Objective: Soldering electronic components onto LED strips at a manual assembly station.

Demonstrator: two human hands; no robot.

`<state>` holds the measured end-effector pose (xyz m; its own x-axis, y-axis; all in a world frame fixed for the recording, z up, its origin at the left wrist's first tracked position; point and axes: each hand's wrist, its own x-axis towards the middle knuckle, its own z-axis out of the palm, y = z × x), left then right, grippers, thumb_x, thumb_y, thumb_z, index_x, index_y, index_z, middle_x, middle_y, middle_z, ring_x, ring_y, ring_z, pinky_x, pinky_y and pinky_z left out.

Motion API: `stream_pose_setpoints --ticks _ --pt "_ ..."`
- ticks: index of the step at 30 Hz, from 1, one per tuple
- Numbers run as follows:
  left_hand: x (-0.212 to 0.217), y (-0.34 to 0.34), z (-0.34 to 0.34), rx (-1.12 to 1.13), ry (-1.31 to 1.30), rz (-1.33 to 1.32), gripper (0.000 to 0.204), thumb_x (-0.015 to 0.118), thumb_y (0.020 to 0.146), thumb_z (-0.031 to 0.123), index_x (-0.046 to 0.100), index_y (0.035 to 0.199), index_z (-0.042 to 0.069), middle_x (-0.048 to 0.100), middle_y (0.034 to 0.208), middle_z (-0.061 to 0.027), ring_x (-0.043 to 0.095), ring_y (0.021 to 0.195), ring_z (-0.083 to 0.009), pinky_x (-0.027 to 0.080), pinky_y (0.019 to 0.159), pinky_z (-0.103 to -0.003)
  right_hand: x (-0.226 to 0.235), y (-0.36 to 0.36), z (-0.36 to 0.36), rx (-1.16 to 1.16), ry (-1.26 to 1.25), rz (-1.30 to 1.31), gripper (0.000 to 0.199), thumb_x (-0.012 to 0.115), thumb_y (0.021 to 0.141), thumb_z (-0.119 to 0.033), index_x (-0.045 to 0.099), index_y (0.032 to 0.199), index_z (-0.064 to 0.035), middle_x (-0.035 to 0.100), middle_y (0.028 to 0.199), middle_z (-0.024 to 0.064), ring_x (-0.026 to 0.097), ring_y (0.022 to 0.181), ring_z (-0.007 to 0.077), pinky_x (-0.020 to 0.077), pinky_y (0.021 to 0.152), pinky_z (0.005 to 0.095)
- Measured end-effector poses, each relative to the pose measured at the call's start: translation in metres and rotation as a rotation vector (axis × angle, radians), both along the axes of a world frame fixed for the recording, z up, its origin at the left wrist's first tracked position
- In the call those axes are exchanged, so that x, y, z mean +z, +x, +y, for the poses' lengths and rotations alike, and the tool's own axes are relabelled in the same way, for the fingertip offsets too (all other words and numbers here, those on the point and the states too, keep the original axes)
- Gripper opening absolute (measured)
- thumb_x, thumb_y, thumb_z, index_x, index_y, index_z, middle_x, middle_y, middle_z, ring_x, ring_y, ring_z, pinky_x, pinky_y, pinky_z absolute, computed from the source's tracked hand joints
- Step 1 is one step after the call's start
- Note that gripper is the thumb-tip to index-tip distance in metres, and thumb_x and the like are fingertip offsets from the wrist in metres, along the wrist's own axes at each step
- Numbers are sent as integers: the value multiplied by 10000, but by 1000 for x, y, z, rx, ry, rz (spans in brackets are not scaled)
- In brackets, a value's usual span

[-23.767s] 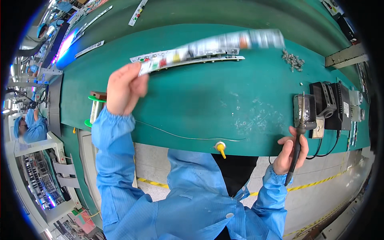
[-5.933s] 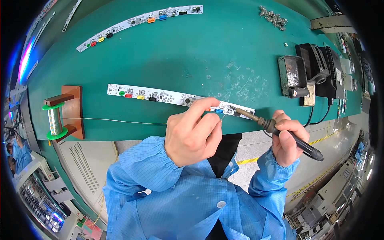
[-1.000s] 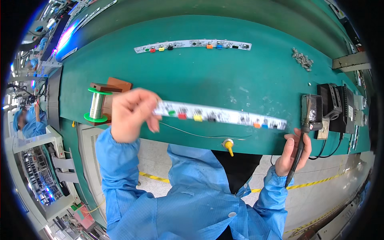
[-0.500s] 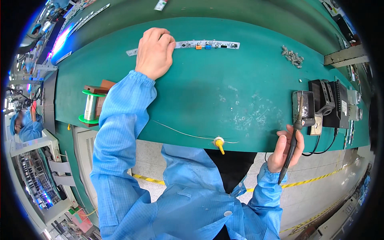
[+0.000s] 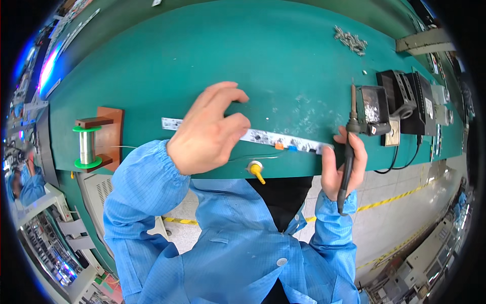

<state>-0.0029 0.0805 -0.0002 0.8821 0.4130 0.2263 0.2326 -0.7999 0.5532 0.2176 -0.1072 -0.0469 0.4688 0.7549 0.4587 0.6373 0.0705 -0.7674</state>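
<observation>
A long, narrow white circuit board [image 5: 271,138] lies slanted near the bench's front edge, with an orange connector [image 5: 279,146] and a blue connector [image 5: 293,148] on it. My left hand [image 5: 207,131] is over the board's left part and hides some of it. Its fingers are bent but apart, their tips beyond the board; whether the palm touches it is hidden. My right hand [image 5: 345,164] is closed around a soldering iron [image 5: 349,157], tip pointing away from me. The right thumb meets the board's right end.
A spool of solder wire [image 5: 87,147] sits on a brown holder [image 5: 115,131] at left. A yellow knob [image 5: 257,172] is at the front edge. On the right are a dark tray [image 5: 374,109], a black iron stand [image 5: 397,93] and a pile of small metal parts [image 5: 350,40].
The circuit board has come from the bench's far side to its front edge, turning slantwise. My left hand came nearer with it, its fingers spreading. My right hand reached the board's right end.
</observation>
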Motion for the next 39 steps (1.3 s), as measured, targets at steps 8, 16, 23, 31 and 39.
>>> stream_pose_setpoints --ticks 8,16,23,31,39 --pt "-7 20 -65 32 22 -227 339 759 572 1 658 895 25 604 856 -94 578 694 -251 465 588 -364 0 2 1 2 -63 -111 569 708 741 101 493 1256 -13 604 1179 221 602 995 225 490 891 350" --pt "-19 28 -96 182 -44 -432 315 769 545 -17 675 844 18 597 719 -71 548 522 -192 414 449 -288 4 7 -8 9 81 60 410 548 943 -229 506 1254 35 597 1122 247 612 1023 339 490 895 419" --pt "-17 49 -96 262 -168 -482 245 729 600 -71 673 825 9 630 738 -98 601 551 -196 452 467 -280 51 26 -21 99 1 513 335 647 882 -274 599 1004 35 592 806 141 545 701 183 444 666 299" --pt "-22 61 -92 375 -163 -386 163 698 644 -60 573 714 17 673 982 -157 648 600 -210 481 489 -282 50 44 -6 186 -138 546 202 611 778 -140 590 858 44 500 721 97 433 649 167 307 486 254" --pt "-27 61 -91 335 -126 -349 160 709 657 -57 584 730 12 664 1004 -159 635 578 -212 481 483 -292 53 46 -2 173 -192 575 203 605 759 -139 601 841 47 509 721 100 447 653 169 315 495 236"
